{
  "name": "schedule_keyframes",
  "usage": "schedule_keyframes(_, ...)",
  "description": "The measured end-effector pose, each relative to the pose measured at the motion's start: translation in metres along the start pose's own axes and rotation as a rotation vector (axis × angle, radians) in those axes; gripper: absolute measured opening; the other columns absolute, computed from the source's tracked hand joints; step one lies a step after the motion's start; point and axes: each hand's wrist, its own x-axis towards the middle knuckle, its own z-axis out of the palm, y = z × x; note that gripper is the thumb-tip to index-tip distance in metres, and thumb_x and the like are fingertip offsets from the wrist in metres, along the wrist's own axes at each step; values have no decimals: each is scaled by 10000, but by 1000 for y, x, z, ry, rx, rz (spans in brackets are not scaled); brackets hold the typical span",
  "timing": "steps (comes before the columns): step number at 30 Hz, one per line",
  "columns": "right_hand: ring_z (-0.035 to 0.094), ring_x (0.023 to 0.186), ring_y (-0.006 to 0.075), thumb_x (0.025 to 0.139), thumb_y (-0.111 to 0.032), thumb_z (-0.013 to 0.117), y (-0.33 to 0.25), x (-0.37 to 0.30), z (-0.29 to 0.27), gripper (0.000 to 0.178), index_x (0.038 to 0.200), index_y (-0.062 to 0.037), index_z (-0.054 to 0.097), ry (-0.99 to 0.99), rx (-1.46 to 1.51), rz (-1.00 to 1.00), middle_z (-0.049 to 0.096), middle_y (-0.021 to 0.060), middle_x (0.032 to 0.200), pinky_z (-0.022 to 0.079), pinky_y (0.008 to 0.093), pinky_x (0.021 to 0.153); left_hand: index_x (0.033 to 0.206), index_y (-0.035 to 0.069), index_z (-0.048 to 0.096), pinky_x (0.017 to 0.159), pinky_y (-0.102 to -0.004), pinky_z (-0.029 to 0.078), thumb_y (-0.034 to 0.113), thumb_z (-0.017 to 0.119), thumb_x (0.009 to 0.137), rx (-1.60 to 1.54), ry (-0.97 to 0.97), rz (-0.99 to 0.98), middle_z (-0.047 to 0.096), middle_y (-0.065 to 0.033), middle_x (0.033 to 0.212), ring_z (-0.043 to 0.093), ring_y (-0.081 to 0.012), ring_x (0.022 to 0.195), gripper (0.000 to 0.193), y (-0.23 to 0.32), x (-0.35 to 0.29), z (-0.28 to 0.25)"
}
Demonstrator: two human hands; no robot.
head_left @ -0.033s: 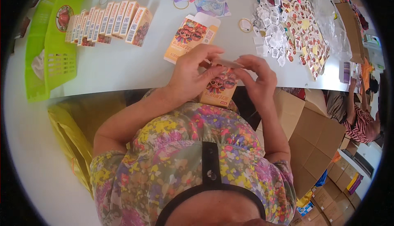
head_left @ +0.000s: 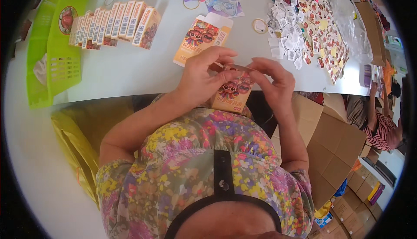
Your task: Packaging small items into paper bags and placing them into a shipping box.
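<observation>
My left hand (head_left: 204, 74) is closed on a small orange carton (head_left: 232, 95) with cartoon characters on its front. Its thumb presses near the carton's upper end. The carton stands close to my chest, at the table's near edge. On the right of that upper end, my right hand (head_left: 278, 85) has thumb and bent fingers around the flap edge. Fingers partly hide the flap and whatever is inside. Just beyond my left hand, a similar flattened carton (head_left: 200, 39) lies on the table with its end flaps out.
Several finished-looking cartons (head_left: 115, 22) stand in a slanted row at left, beside a green plastic basket (head_left: 65, 76). Colourful cards (head_left: 223, 6) lie at the back. Piles of small tags (head_left: 286, 32) and sticker pieces (head_left: 325, 43) cover the right, near clear plastic bags (head_left: 352, 30). Cardboard (head_left: 332, 148) stands right; another person (head_left: 378, 128) sits beyond.
The pale flap at the carton's upper end has tipped down and shows as a thinner edge. My right hand has shifted slightly right; my left hand is nearly still.
</observation>
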Motion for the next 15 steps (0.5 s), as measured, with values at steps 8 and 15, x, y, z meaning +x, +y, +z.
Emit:
schedule_keyframes(8, 584, 764, 58, 836, 6, 671, -16, 21, -16, 59, 876, 32, 707, -330, 156, 316, 684, 31, 854, 473, 217, 690, 892, -27, 674, 655, -217, 532, 4, 715, 815, -91, -106, -301, 654, -32, 821, 630, -77, 709, 92, 5, 15, -13)
schedule_keyframes(15, 588, 787, 63, 832, -26, 690, -14, 29, -22, 81, 886, 32, 703, -408, 111, 289, 686, 30, 837, 474, 213, 707, 919, -11, 674, 621, -216, 499, 17, 703, 831, -57, -195, -210, 638, -18, 803, 608, -72, 733, 97, -1, 18, -19)
